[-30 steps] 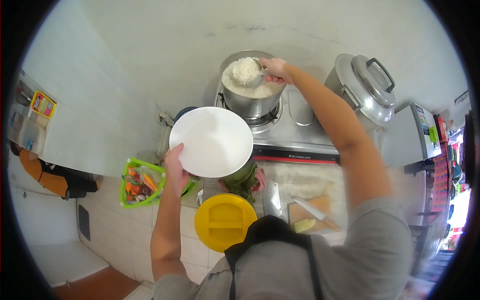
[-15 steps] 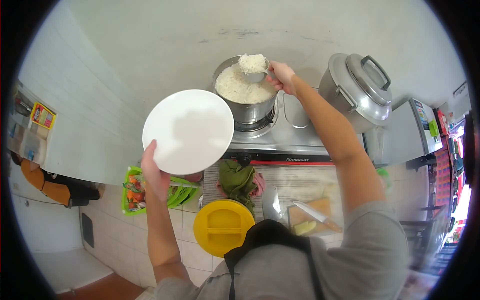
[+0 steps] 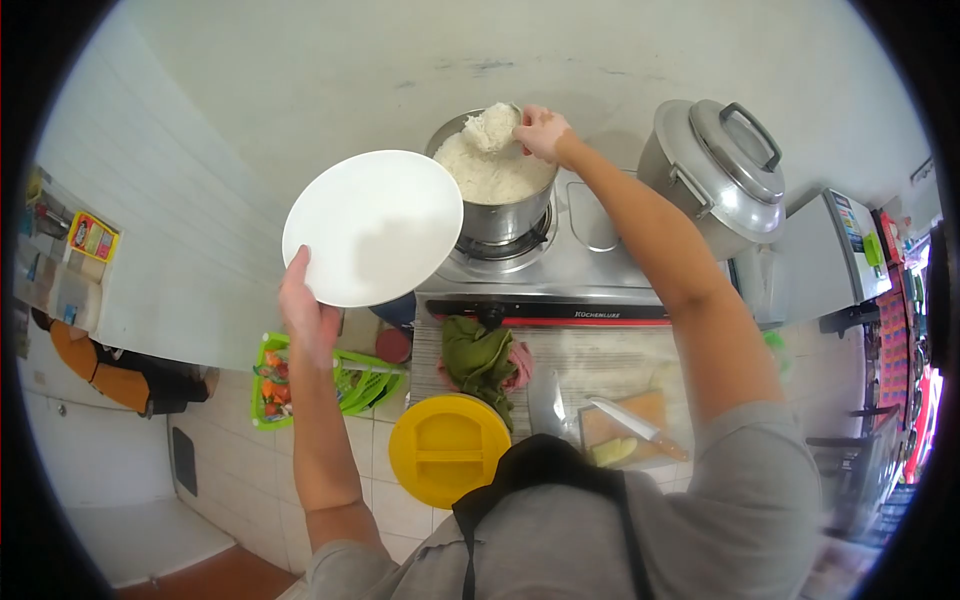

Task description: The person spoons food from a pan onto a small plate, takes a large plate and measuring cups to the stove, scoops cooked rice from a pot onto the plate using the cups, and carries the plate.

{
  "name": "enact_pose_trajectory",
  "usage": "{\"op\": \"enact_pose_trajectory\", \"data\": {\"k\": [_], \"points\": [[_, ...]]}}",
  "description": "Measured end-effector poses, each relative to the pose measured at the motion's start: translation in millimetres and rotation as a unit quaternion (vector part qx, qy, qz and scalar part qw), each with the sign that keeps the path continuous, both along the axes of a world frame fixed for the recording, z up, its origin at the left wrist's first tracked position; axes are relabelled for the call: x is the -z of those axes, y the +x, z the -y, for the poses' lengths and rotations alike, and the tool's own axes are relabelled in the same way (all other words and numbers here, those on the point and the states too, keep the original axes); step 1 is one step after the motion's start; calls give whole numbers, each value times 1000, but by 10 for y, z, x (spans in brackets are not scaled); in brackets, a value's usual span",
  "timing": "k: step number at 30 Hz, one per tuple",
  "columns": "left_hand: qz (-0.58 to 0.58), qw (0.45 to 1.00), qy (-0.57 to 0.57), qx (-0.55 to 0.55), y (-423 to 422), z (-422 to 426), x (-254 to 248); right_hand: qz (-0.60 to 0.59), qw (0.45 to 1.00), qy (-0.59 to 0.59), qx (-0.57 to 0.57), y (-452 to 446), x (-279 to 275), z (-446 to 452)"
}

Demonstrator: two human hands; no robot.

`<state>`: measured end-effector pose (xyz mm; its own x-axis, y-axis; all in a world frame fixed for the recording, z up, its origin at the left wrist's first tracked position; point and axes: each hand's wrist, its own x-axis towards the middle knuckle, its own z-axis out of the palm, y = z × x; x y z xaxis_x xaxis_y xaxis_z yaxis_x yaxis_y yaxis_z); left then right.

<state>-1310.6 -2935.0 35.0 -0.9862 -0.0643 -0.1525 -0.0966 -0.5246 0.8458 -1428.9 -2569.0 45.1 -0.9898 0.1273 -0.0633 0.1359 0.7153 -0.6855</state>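
Note:
My left hand [image 3: 308, 312] grips a round white plate [image 3: 372, 228] by its lower left rim, thumb on top and fingers underneath. The plate is bare, tilted, and held to the left of a steel pot [image 3: 508, 218]. Cooked white rice [image 3: 490, 178] fills much of the pot, which stands on a gas burner. Over the pot's far side, my right hand [image 3: 543, 133] is closed on a scoop whose shape is mostly hidden. A heaped clump of rice [image 3: 492, 127] sits on this scoop, tipped toward the plate side.
A large lidded metal pot [image 3: 705, 180] stands right on the stove [image 3: 600, 270]. Below are a green cloth [image 3: 476, 352], a yellow lid [image 3: 449, 450], a knife [image 3: 625, 420] and a cutting board [image 3: 640, 405]. A green basket [image 3: 268, 408] holds vegetables; another person [image 3: 110, 375] is far left.
The scoop of rice has moved slightly left and tilted toward the plate, with my right hand turning over it. The plate has risen a little in view and its tilt has changed.

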Motion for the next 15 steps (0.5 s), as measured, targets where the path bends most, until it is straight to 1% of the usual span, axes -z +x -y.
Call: {"op": "enact_pose_trajectory", "data": {"k": [1,3,5,7,9,10,12,13,15], "points": [[-2,1000,-6,-2,-4,-19,-10,-1,1000,0,-1,-28,37,-15],[-1,1000,-7,-1,5,-53,-42,-48,998,42,-17,-49,99,-27],[1,1000,-7,0,-10,-60,-45,-50,998,37,-23,-46,114,-36],[-21,1000,-5,6,-46,-59,-2,-51,998,31,-29,-10,108,-21],[-11,1000,-4,1,-97,-72,31,-49,998,-30,15,18,105,-9],[-3,1000,-3,-4,-122,-80,41,-49,998,-31,15,32,91,-27],[0,1000,-3,-7,-156,-110,54,41,975,-213,50,84,45,-96],[2,1000,-2,-9,-172,-128,61,40,975,-213,49,112,24,-113],[1,1000,-1,-1,-220,-157,84,41,958,-273,71,189,-34,-127]]}}
